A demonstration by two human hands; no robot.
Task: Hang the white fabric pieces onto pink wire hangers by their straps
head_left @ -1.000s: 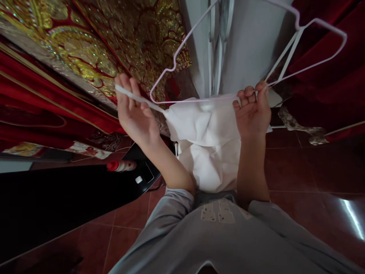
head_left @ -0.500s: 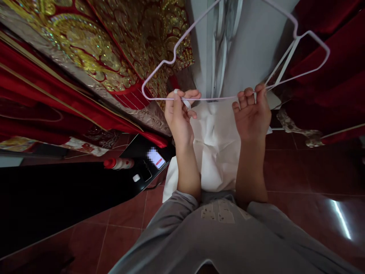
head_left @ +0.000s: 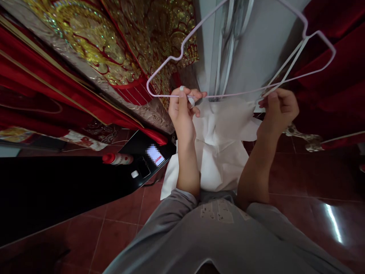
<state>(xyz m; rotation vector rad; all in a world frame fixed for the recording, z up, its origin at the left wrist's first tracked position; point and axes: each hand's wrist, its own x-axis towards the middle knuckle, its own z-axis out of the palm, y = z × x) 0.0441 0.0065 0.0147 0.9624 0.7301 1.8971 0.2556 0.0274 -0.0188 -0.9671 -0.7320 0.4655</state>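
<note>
I hold a pale wire clothes hanger [head_left: 176, 57] up in front of me, with a white garment [head_left: 222, 148] hanging below its bottom bar. My left hand [head_left: 182, 110] is closed, pinching a white strap of the garment against the bar near the hanger's left end. My right hand [head_left: 279, 110] is closed too, gripping the other white strap and the bar near the hanger's right end. The cloth falls between my forearms down to my grey-clad lap.
Red and gold embroidered fabric [head_left: 119, 49] hangs at the left and dark red curtain [head_left: 336, 95] at the right. A black table [head_left: 57, 190] at the left carries a spray bottle [head_left: 116, 159] and a phone [head_left: 155, 155]. Red floor tiles [head_left: 299, 179] lie below.
My left hand has come in from the far left, bringing the strap to the hanger's bar. My right hand turned and closed round the right strap; the hanger shifted slightly right.
</note>
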